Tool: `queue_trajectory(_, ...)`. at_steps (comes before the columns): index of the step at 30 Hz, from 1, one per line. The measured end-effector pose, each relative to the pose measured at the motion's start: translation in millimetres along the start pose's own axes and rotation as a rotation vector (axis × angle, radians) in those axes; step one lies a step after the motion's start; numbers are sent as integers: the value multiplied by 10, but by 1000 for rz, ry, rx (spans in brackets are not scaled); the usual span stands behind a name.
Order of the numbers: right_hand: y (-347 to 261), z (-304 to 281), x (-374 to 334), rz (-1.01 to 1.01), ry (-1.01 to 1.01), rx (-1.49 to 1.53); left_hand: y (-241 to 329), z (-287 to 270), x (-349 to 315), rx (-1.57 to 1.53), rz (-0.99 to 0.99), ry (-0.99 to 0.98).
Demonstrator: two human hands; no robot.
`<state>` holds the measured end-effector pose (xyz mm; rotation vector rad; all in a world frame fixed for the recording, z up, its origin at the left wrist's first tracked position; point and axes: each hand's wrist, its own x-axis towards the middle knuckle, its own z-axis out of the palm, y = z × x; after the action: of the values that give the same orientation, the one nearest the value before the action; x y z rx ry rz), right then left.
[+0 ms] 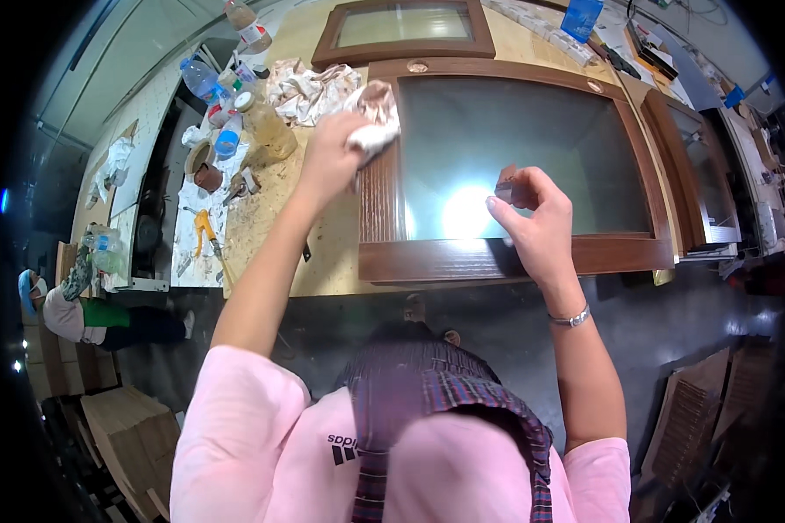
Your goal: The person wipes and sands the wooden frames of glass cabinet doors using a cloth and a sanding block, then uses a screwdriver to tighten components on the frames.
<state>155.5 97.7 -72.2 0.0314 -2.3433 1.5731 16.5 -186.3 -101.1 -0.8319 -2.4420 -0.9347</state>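
Observation:
A brown wooden cabinet door (436,261) with a greyish glass panel (515,118) lies flat on the worktable. My left hand (327,161) is closed on a stained white rag (378,105) at the door's left frame, near its far corner. Over the near right part of the glass, my right hand (541,216) pinches a small flat piece, brown with a grey edge (504,186). What kind of piece it is, I cannot make out. A bright light reflects in the glass beside that hand.
A smaller framed door (401,26) lies beyond. Crumpled cloth (314,87), a jar of yellowish liquid (266,126), several bottles (202,78) and a yellow-handled tool (205,231) are at left. Another framed panel (689,166) stands right. A person (70,309) is far left.

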Motion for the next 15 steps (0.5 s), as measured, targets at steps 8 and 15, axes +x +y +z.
queue_trajectory(8, -86, 30, -36, 3, -50, -8, 675, -655, -1054, -436, -259, -70)
queue_trajectory(15, -21, -44, 14, -111, -38, 52, 1081, -367, -361, -358, -38, -109)
